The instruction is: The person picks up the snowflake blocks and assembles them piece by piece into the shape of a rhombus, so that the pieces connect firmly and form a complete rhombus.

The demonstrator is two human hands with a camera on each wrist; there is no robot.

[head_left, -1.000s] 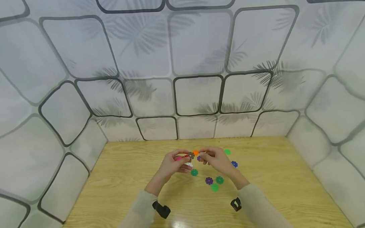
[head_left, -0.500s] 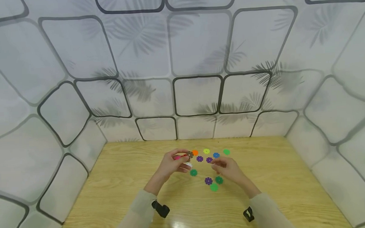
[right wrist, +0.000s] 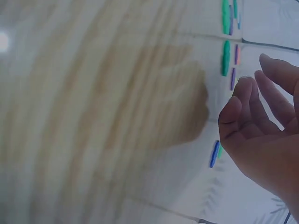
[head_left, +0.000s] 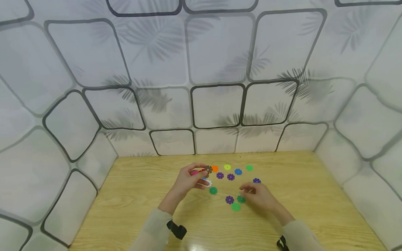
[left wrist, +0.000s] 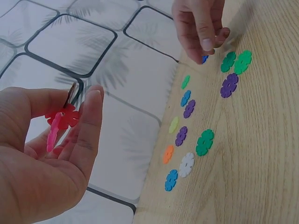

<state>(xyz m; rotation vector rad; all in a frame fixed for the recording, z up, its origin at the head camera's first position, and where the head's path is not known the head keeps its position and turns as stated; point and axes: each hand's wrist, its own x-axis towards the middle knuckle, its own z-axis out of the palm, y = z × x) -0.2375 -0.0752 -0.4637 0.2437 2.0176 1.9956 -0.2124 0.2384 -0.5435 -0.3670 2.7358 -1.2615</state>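
Observation:
My left hand [head_left: 187,180] is raised over the table and pinches a small joined cluster of flower-shaped interlocking discs. In the left wrist view the cluster shows a red disc [left wrist: 70,115], a pink disc [left wrist: 53,133] and a thin brown disc [left wrist: 71,94] seen edge-on between thumb and fingertips. My right hand [head_left: 261,196] hovers off to the right with its fingers loosely bent and nothing between them. Nearest to it are a dark green disc [head_left: 241,199] and a dark blue disc [head_left: 257,180]. A purple disc [head_left: 229,200] and a light green disc [head_left: 236,206] lie close by.
Loose discs are scattered over the wooden table [head_left: 141,216], among them yellow [head_left: 227,167], orange [head_left: 215,169], blue [head_left: 238,172] and white [left wrist: 187,164]. Patterned white walls [head_left: 217,102] enclose the table at the back and sides.
My right hand has moved away from the cluster, rightward and nearer to me, uncovering the yellow, blue and purple discs. My left hand has stayed almost still with the cluster.

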